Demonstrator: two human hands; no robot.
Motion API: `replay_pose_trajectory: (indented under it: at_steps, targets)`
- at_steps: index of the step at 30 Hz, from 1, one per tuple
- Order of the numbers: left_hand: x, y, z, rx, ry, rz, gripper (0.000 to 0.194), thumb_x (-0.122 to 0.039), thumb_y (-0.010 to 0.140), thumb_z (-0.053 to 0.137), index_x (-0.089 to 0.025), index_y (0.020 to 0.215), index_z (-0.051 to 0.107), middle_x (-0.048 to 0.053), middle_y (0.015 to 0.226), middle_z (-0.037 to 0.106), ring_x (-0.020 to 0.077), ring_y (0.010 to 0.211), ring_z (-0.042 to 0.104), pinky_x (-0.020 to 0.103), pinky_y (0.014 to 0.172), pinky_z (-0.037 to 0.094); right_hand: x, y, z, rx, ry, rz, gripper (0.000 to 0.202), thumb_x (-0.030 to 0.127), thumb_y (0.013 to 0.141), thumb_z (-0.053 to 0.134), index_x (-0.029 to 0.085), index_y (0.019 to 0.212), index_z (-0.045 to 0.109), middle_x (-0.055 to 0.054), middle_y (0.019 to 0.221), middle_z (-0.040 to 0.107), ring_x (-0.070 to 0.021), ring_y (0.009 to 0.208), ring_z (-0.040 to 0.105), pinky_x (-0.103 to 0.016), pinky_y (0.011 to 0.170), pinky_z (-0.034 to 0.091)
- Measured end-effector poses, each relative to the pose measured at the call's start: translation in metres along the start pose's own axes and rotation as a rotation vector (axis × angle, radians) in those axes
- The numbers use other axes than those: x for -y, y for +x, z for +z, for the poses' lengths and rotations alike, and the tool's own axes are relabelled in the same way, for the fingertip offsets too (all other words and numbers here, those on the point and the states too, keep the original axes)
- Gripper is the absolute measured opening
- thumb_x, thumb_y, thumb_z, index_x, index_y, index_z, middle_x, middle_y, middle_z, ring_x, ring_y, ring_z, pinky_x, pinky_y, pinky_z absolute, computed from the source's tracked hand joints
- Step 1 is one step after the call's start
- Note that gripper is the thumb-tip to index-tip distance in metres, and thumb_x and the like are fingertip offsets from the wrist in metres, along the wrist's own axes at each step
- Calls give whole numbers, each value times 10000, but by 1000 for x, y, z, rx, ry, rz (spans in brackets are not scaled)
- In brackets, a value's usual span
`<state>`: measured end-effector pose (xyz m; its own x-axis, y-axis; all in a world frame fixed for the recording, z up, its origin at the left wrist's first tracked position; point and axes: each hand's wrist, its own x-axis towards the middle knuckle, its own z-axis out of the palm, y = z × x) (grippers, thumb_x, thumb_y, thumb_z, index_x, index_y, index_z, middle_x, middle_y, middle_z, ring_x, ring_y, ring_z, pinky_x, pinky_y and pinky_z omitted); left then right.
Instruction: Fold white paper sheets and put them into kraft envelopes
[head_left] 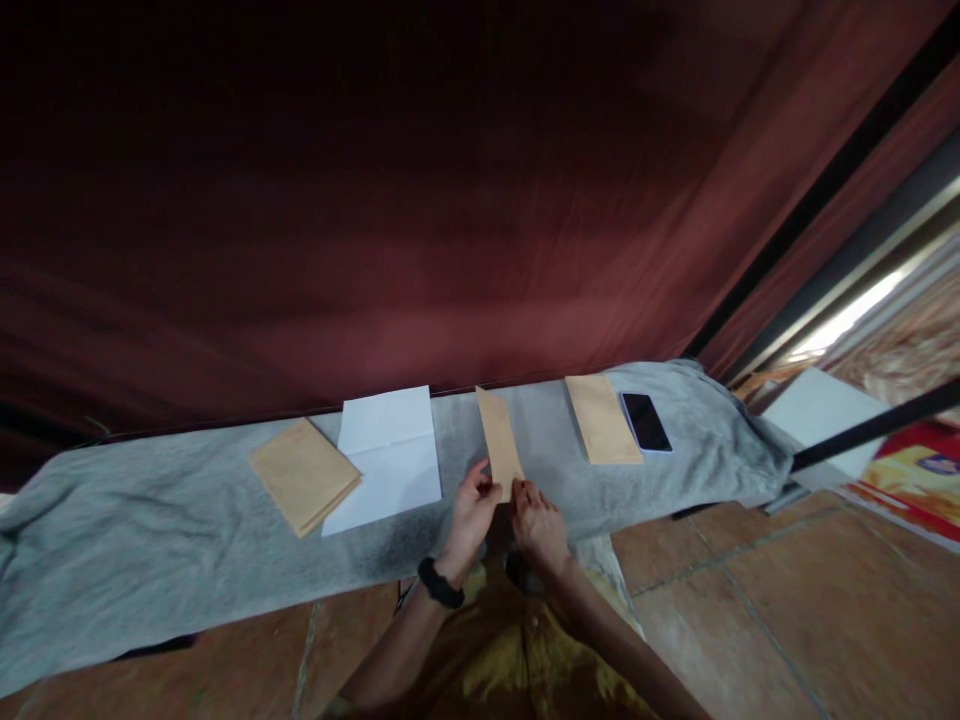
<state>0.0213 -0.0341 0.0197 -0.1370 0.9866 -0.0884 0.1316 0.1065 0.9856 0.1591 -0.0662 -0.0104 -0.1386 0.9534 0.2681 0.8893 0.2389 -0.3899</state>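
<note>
A narrow brown paper envelope stands out from my body over the grey cloth, its near end between my hands. My left hand, with a black band on the wrist, pinches its left edge between thumb and fingers. On the right side of the near end, the fingers of my right hand are closed on the paper. White sheets with a crease lie left of my hands. Partly over them rests a stack of brown envelopes. To the right lies another brown envelope.
A phone lies beside the right envelope. The grey cloth covers a long narrow bench against a dark red curtain. Black metal bars frame the right end. A white board and a red printed package sit beyond, above the tiled floor.
</note>
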Motion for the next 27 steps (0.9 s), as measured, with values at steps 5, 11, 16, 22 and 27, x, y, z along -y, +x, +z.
replay_pose_trajectory:
  at_steps: [5, 11, 16, 22, 27]
  targets:
    - [-13, 2, 14, -4, 16, 92, 405, -403, 967, 500, -225, 1325, 567, 98, 1341, 622, 206, 1198, 609, 329, 974, 514, -7, 22, -9, -14, 937, 481, 420, 560, 927, 477, 208, 749, 621, -45, 677, 656, -186, 647, 637, -296, 657, 526]
    - [23, 4, 20, 38, 48, -56, 608, -217, 888, 544, -203, 1476, 388, 25, 938, 726, 170, 860, 703, 326, 823, 570, 0, 15, 7, 80, 1433, 642, 524, 740, 655, 687, 241, 658, 526, 17, 585, 602, -179, 620, 645, -382, 743, 596]
    - [32, 6, 1, 23, 346, 24, 540, -122, 838, 521, -206, 1371, 541, 35, 996, 731, 190, 937, 689, 345, 905, 547, -2, -3, 5, 284, 1430, 565, 536, 703, 797, 569, 176, 846, 656, -121, 814, 740, -237, 715, 720, -417, 705, 598]
    - [23, 1, -13, 94, 728, 76, 532, -75, 849, 454, -171, 1364, 547, 115, 1210, 682, 213, 1025, 670, 351, 955, 519, -11, -14, -16, 115, 792, 224, 475, 514, 1000, 387, 197, 1153, 705, -119, 1123, 743, -256, 1060, 690, -440, 973, 529]
    - [17, -9, -6, -7, 1060, 240, 476, -203, 942, 430, -182, 1412, 508, 157, 1314, 610, 281, 1197, 586, 438, 1034, 457, -18, -23, -15, 35, 36, -251, 489, 324, 1035, 411, 204, 1508, 429, -91, 1492, 531, -213, 1399, 463, -456, 1213, 290]
